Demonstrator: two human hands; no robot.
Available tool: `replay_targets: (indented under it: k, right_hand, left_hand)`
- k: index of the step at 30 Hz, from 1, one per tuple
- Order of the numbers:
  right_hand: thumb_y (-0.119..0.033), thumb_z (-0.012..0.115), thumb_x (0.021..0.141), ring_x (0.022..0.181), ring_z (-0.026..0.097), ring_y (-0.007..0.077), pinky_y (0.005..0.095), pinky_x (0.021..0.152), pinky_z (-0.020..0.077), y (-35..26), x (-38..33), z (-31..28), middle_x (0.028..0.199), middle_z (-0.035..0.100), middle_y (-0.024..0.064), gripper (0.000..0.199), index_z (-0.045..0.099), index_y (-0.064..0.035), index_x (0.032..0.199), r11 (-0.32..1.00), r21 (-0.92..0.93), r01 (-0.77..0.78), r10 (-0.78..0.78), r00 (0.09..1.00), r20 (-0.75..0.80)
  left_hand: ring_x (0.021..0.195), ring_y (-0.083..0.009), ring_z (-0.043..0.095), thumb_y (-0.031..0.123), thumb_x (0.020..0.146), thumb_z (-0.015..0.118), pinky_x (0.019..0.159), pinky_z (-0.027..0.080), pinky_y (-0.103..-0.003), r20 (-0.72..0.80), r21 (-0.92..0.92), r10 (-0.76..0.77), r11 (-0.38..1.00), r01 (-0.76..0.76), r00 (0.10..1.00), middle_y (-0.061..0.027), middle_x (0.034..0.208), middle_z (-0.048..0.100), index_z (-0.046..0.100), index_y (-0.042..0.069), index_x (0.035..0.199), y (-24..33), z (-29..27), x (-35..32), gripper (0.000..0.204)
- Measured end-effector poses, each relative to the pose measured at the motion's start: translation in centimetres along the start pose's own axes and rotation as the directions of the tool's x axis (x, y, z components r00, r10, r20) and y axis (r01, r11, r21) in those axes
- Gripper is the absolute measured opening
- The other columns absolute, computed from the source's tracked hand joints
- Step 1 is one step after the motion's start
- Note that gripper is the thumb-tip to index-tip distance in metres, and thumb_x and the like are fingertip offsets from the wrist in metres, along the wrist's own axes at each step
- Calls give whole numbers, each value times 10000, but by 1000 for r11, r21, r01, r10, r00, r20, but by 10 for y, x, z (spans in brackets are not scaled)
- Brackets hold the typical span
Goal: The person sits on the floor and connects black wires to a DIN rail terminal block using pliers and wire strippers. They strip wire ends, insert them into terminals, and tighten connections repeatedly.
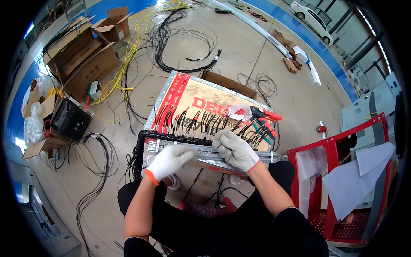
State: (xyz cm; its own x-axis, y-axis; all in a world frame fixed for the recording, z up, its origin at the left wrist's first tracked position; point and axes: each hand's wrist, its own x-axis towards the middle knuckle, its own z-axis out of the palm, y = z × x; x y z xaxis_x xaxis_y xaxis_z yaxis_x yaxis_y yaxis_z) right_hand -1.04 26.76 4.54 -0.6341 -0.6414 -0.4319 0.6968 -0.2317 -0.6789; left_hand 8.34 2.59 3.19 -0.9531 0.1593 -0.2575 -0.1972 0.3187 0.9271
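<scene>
Black wires [184,138] near carton [209,89] edge; left hand [170,162], right hand [234,150] apart.

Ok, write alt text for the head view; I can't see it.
A person's white-gloved left hand and right hand are at a grey rail beside a thick black wire bundle, its ends fanned across a tan, red-printed work surface. Yellow cables trail across the floor beyond.

A black harness [182,138] crosses the frame's centre, bending downward at its left end. Its many short black wires [206,124] fan upward in a row. Just below, a grey rail [207,153] lies nearly level, partly hidden.
</scene>
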Motion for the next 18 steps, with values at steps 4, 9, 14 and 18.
replay_targets:
  k: [4,9,14,18]
  right_hand:
    - [-175,550,1023,656,457,77,194,561,381,17,9,-20,859,522,28,173,568,-7,1055,995,32,95,-94,994,-47]
    - [-179,560,990,561,315,48,207,482,248,19,11,-27,701,396,-53,160,574,-21,1008,995,-43,95,-98,993,-71]
    - [-205,543,991,544,321,36,203,467,231,23,8,-26,683,411,-61,168,568,-40,971,990,6,141,-140,988,-68]
    - [-244,530,1008,524,300,46,211,459,234,23,5,-20,652,369,-48,230,532,-45,892,982,-100,158,-167,982,-92]
  left_hand:
    - [801,-210,710,216,959,603,751,541,-326,-204,-1,66,998,-68,977,-153,907,733,718,54,1104,0,32,8,245]
    - [888,-246,732,126,953,590,797,545,-328,-523,-6,34,999,-43,852,-159,979,743,717,35,1100,6,22,29,214]
    - [975,-219,718,68,947,578,892,526,-312,-460,101,167,986,-136,872,-155,1050,740,706,11,1121,-13,23,36,224]
    - [886,-145,697,-28,905,495,824,537,-282,-464,-135,33,985,-107,885,-94,910,735,711,-30,983,-3,4,36,229]
